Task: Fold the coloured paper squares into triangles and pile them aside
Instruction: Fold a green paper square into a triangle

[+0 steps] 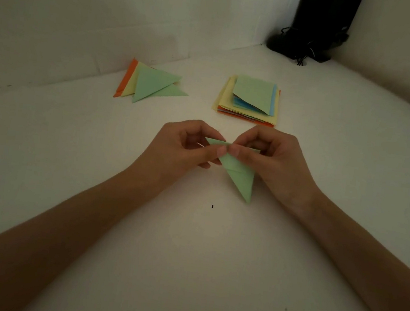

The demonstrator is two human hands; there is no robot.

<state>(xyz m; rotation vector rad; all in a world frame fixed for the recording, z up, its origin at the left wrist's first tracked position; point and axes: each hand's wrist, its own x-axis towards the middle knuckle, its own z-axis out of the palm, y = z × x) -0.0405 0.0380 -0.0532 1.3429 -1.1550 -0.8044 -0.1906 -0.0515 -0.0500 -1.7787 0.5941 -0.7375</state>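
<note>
A green paper folded into a triangle [240,178] hangs just above the white table, its point toward me. My left hand [186,147] pinches its upper edge from the left. My right hand [269,156] pinches the same edge from the right, and the thumbs meet at the middle. Behind on the left lies a pile of folded triangles [151,83], green on top with yellow and orange beneath. At the back centre sits the stack of unfolded coloured squares [251,100], a green sheet uppermost.
The white table [67,163] ends at white walls behind and at the right. A black stand with cables [317,26] fills the far right corner. A small dark speck [212,206] lies near me. The table's front edge runs along the bottom.
</note>
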